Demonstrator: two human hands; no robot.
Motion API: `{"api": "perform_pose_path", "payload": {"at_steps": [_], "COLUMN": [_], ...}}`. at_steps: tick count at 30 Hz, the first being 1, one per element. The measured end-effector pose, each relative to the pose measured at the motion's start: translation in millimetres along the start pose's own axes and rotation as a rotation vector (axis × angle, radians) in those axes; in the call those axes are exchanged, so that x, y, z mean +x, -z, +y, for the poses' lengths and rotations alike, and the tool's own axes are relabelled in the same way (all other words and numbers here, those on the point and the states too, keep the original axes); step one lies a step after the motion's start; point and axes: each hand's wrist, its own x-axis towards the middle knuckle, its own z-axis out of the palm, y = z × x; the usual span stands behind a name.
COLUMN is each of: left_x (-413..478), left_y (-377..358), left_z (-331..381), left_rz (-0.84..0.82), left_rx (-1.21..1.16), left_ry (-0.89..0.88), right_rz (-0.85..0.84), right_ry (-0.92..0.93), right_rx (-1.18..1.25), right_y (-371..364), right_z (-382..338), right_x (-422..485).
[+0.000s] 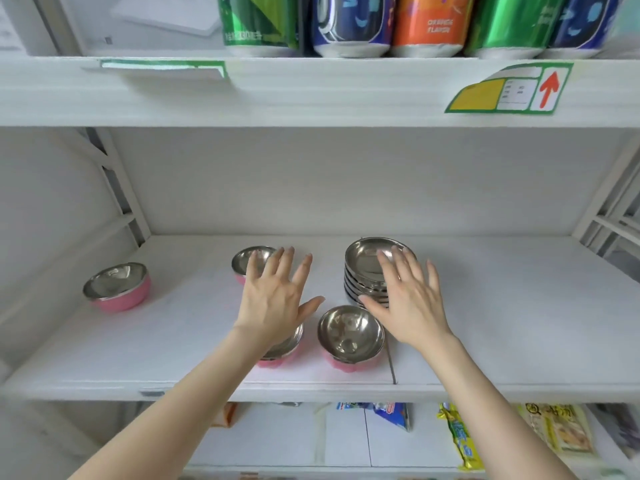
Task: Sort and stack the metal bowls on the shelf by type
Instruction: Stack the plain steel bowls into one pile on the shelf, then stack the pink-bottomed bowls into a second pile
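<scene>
Both forearms reach in over white shelf | left hand fingers spread, holding nothing, above pink bowls | right hand spread, empty, in front of stacked steel dishes | lone pink bowl far left

The left hand hides most of a pink-sided steel bowl beneath it. The picture's top edge cuts off the coloured drink cans; shelf-label print is unreadable.
</scene>
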Motion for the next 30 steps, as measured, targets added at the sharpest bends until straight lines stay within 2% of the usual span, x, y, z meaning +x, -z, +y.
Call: {"api": "perform_pose_path", "payload": {"at_steps": [11,20,30], "left_x": [-47,-60,-87], "left_y": [6,-16,-53], "left_z": [-86,-145,-264], "left_rz": [0.014,0.002,-0.030], "left_rx": [0.017,0.027,0.037], "left_ry": [-0.050,0.002,0.041], "right_rz": [0.051,0.014,0.000], "right_ry": [-0.041,0.039,0.026], "right_rx": [-0.007,0.032,0.060], "right_y": [-2,-19,-64], "right_z": [-100,-167,-270], "right_x": [0,28,65]}}
